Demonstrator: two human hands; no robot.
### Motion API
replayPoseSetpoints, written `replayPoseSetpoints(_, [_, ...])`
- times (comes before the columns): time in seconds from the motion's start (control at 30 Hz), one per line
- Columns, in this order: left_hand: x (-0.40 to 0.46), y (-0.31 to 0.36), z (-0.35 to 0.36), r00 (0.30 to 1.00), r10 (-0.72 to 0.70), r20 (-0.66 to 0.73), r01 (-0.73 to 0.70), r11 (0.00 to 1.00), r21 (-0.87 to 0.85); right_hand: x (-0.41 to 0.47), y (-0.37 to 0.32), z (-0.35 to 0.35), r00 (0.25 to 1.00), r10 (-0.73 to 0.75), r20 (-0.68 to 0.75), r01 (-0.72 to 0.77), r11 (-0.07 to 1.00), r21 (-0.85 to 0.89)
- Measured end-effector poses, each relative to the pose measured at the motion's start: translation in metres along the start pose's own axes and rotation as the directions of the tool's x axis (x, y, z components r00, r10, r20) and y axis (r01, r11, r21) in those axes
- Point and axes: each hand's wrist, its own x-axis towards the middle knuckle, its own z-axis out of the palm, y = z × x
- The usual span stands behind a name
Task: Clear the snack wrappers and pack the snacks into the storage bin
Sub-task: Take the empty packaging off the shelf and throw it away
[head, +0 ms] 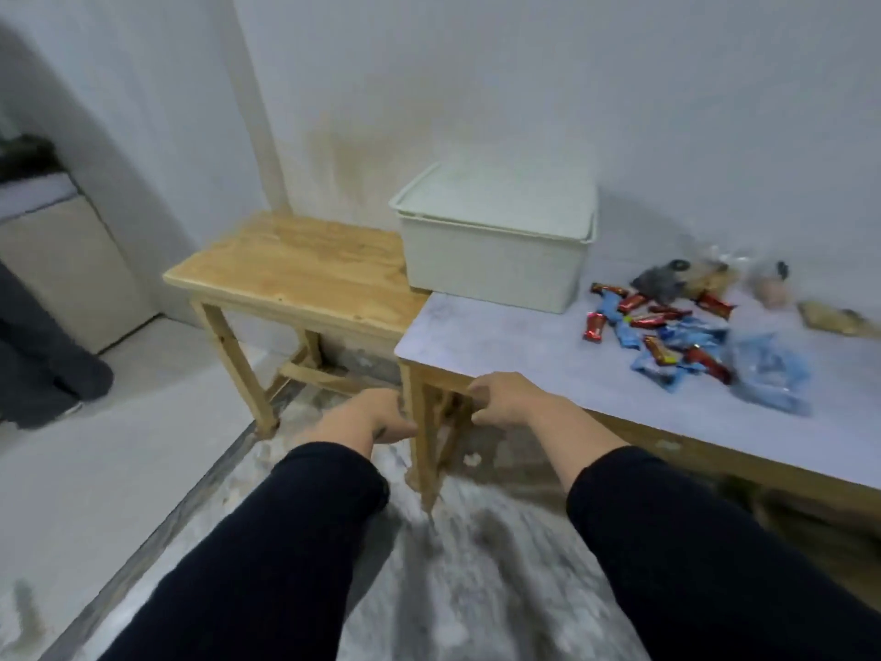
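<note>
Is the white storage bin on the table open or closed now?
Closed. The lid sits flat on the storage bin, covering its whole top; its contents cannot be seen.

Bin (496, 264) on table (524, 345), snacks (667, 331) rightward.

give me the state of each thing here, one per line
storage bin: lid on, on the grey table
snacks: loose pile on the table, outside the bin
left hand: at the table leg, grip unclear
right hand: fingers curled under the table edge
wooden side table: bare top
</note>
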Motion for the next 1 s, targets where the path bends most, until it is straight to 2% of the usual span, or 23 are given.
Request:
replayPoseSetpoints(0.13, [-0.014, 0.103, 0.005, 0.98, 0.197, 0.03, -0.198, 0.979, 0.051, -0.082, 0.085, -0.024, 0.975, 0.193, -0.107, -0.185, 0.979, 0.082])
replayPoseSetpoints(0.27, [-0.039, 0.22, 0.024, 0.933, 0.352, 0.078, -0.358, 0.93, 0.089, -0.171, 0.167, -0.044, 0.915, 0.363, -0.178, -0.335, 0.927, 0.167])
replayPoseSetpoints(0.4, [-0.069, 0.335, 0.067, 0.854, 0.499, 0.148, -0.517, 0.845, 0.135, -0.267, 0.251, -0.048, 0.821, 0.519, -0.237, -0.458, 0.847, 0.269])
replayPoseSetpoints(0.53, [-0.112, 0.44, 0.115, 0.773, 0.604, 0.195, -0.63, 0.768, 0.116, -0.363, 0.331, -0.044, 0.697, 0.658, -0.285, -0.559, 0.748, 0.358])
replayPoseSetpoints(0.67, [-0.147, 0.531, 0.15, 0.686, 0.696, 0.213, -0.724, 0.683, 0.099, -0.444, 0.393, -0.044, 0.58, 0.747, -0.324, -0.582, 0.659, 0.476])
replayPoseSetpoints(0.77, [-0.172, 0.588, 0.16, 0.633, 0.744, 0.216, -0.772, 0.626, 0.107, -0.494, 0.429, -0.052, 0.53, 0.783, -0.326, -0.606, 0.619, 0.5])
replayPoseSetpoints(0.87, [-0.191, 0.646, 0.151, 0.57, 0.81, 0.135, -0.821, 0.559, 0.115, -0.529, 0.463, -0.073, 0.47, 0.803, -0.366, -0.575, 0.593, 0.563])
replayPoseSetpoints(1.0, [-0.204, 0.725, 0.115, 0.479, 0.878, -0.004, -0.856, 0.469, 0.217, -0.556, 0.505, -0.111, 0.401, 0.804, -0.439, -0.543, 0.595, 0.592])
